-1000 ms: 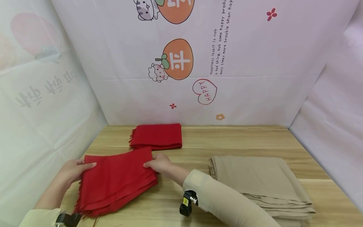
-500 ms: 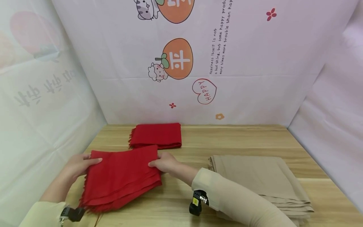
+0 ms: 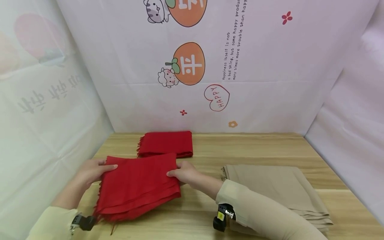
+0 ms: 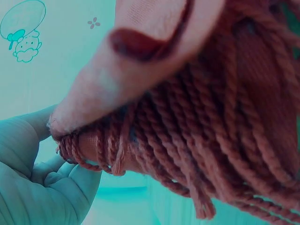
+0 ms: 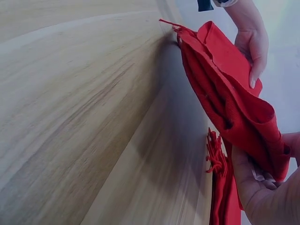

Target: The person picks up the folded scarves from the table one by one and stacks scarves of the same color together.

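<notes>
Both hands hold a folded red scarf (image 3: 139,183) with fringe along its left end, lifted off the table and tilted toward me. The left hand (image 3: 92,171) pinches its far left corner, thumb on top. At the far right corner the right hand (image 3: 186,173) grips it, thumb above and fingers underneath. Twisted tassels (image 4: 187,136) hang close to the left palm in the left wrist view. The right wrist view shows the scarf's layered folds (image 5: 229,98) above the wood. Just beyond it lies a second folded red scarf (image 3: 166,144), its front left edge partly covered.
A folded beige cloth (image 3: 270,186) with several layers lies at the right of the wooden table (image 3: 240,146), partly behind the right sleeve (image 3: 258,208). White printed sheets (image 3: 264,93) enclose the table at the back and both sides.
Both hands have carried the red scarf to the right and slightly away from me, keeping their hold on its corners. The other red scarf and the beige cloth have stayed in place.
</notes>
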`<state>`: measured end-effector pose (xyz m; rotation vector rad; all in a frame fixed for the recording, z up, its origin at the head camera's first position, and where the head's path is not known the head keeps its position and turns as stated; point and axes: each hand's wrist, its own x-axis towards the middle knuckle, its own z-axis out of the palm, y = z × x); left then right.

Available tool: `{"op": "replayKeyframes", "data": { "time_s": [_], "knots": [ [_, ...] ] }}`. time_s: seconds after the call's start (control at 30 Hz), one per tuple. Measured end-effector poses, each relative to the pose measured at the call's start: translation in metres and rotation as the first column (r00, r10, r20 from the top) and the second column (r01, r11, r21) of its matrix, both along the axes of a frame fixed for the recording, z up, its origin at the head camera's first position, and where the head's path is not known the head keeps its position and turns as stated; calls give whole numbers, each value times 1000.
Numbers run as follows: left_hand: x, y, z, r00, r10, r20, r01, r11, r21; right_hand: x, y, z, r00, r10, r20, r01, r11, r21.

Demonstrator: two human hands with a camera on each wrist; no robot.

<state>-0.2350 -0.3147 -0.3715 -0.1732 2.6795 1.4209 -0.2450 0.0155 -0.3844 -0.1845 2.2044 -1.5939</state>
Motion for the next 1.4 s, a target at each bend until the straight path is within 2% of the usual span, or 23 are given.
{"op": "replayKeyframes", "data": {
  "time_s": [0.2, 0.4, 0.63, 0.93, 1.2, 1.4],
  "knots": [
    [-8, 10, -1, 1000, -18, 10, 18, 1000, 5, 3, 11, -1, 1000, -13, 7, 13, 999, -30],
    [-15, 19, -1, 1000, -22, 11, 23, 996, -82, 9, 21, -2, 999, -27, 19, 28, 999, -38],
    [-20, 29, -4, 998, -50, 25, 50, 999, -17, 18, 31, -6, 999, -38, 29, 40, 997, -65],
    [-25, 41, -6, 995, -96, 13, 96, 995, 3, 28, 43, -11, 998, -50, 35, 53, 995, -80],
    [-30, 50, -16, 996, -91, 26, 90, 995, 39, 33, 49, -15, 999, -39, 16, 40, 997, -67],
    [-33, 54, -24, 995, -92, 31, 91, 996, 17, 37, 54, -18, 999, -45, 19, 46, 998, -40]
  ]
}}
